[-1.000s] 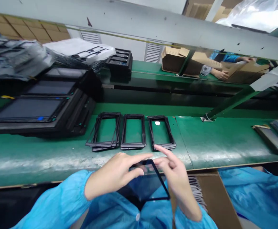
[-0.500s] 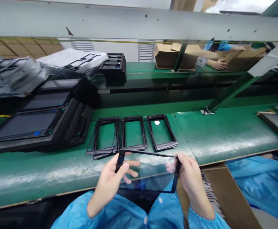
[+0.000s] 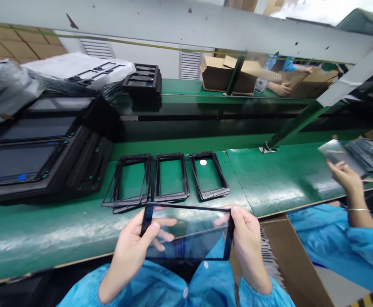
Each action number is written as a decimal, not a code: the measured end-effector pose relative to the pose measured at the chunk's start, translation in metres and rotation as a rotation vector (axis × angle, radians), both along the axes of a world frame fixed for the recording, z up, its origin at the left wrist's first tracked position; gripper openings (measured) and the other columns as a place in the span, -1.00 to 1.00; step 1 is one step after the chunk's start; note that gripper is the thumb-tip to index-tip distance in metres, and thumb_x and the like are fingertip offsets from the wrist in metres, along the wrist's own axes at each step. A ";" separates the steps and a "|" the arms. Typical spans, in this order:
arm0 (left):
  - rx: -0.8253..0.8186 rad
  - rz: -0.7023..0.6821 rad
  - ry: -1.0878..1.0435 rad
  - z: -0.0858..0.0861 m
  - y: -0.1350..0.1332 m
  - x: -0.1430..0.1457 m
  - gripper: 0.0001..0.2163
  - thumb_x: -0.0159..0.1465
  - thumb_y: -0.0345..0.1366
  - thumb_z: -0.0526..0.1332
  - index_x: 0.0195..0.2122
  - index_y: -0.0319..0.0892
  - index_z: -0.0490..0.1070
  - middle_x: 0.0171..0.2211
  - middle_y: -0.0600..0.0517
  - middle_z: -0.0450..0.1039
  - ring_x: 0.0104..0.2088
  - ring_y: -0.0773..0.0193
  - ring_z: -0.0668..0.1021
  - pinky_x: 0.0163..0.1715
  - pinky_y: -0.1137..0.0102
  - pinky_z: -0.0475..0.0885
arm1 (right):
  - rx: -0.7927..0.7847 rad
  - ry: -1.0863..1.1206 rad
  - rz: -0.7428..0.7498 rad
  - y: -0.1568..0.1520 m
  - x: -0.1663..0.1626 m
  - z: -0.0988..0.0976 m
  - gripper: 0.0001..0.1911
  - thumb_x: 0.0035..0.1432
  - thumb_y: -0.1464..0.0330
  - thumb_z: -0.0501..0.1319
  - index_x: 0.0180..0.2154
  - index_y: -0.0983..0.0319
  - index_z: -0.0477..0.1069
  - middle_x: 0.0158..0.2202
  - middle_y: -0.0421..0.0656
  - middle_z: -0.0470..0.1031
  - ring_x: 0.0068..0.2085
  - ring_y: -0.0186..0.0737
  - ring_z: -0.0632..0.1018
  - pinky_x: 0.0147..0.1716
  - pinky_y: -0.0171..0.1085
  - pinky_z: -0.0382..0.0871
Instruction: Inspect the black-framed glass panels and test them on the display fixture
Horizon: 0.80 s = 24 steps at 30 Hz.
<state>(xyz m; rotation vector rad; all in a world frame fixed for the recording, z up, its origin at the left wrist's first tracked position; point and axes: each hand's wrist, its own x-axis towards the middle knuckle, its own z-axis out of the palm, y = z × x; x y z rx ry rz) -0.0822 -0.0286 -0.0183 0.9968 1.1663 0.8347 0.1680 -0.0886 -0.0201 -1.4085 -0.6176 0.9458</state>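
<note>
Both hands hold a clear glass panel with a black border (image 3: 188,232) flat in front of me, just short of the green bench's (image 3: 45,230) front edge. My left hand (image 3: 132,247) grips its left end, thumb on top and fingers showing through the glass. My right hand (image 3: 246,236) grips its right end. Three short stacks of black rectangular frames (image 3: 170,179) lie side by side on the bench just beyond the panel.
Black trays of dark screens (image 3: 29,157) are stacked at the left, with bagged parts behind. An open cardboard box (image 3: 285,264) sits at my right knee. A co-worker's hand (image 3: 345,179) at the right holds a bagged part. Cardboard boxes (image 3: 225,74) stand across the line.
The panel, first tilted low over my lap, was turned flat and gripped at both ends, then drifted slightly left. A co-worker's hand has come into view at the right.
</note>
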 end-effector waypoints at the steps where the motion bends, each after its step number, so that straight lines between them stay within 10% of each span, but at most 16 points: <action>1: 0.007 -0.030 0.015 -0.004 0.001 -0.002 -0.50 0.31 0.08 0.36 0.05 -0.23 0.40 -0.19 -0.24 0.73 -0.42 0.04 0.74 -0.56 0.33 0.61 | 0.004 0.025 0.026 -0.001 0.000 0.000 -0.58 0.29 -0.01 0.31 -0.22 0.22 0.67 -0.51 -0.09 0.72 -0.50 -0.12 0.71 -0.44 -0.27 0.62; 5: 0.331 -0.094 0.215 -0.013 0.010 -0.007 -0.46 0.46 -0.09 0.23 0.37 -0.18 0.21 0.20 -0.32 0.56 0.03 -0.08 0.71 -0.09 0.13 0.69 | 0.000 -0.012 0.051 -0.009 -0.001 -0.002 -0.61 0.20 0.05 0.43 -0.09 0.19 0.62 -0.44 -0.09 0.75 -0.50 -0.10 0.73 -0.44 -0.24 0.65; 9: 0.975 -0.234 0.624 0.003 0.028 0.000 -0.38 0.41 -0.27 0.30 0.47 -0.02 0.19 0.44 -0.11 0.30 0.47 -0.10 0.27 0.48 -0.10 0.06 | -0.036 -0.151 0.005 -0.015 -0.008 -0.004 -0.69 0.22 0.11 0.41 -0.13 0.19 0.64 -0.47 -0.10 0.74 -0.46 -0.04 0.76 -0.43 -0.22 0.68; 16: 1.093 -0.582 0.552 0.029 0.051 0.014 -0.81 0.49 -0.27 0.21 -0.14 -0.07 0.65 -0.21 0.08 0.72 -0.11 0.19 0.69 0.40 0.05 0.23 | -0.026 -0.150 -0.004 -0.015 -0.021 0.000 -0.72 0.17 0.15 0.44 -0.19 0.20 0.65 -0.48 -0.07 0.74 -0.55 -0.02 0.72 -0.50 -0.21 0.68; 24: 0.953 -0.666 0.600 0.027 0.037 0.015 -0.69 0.49 -0.24 0.12 0.08 -0.02 0.64 -0.12 -0.06 0.73 -0.12 0.02 0.71 -0.07 0.24 0.55 | -0.063 -0.165 0.090 -0.013 -0.027 0.004 -0.72 0.22 0.13 0.40 -0.16 0.18 0.67 -0.48 -0.11 0.74 -0.54 -0.04 0.72 -0.50 -0.22 0.65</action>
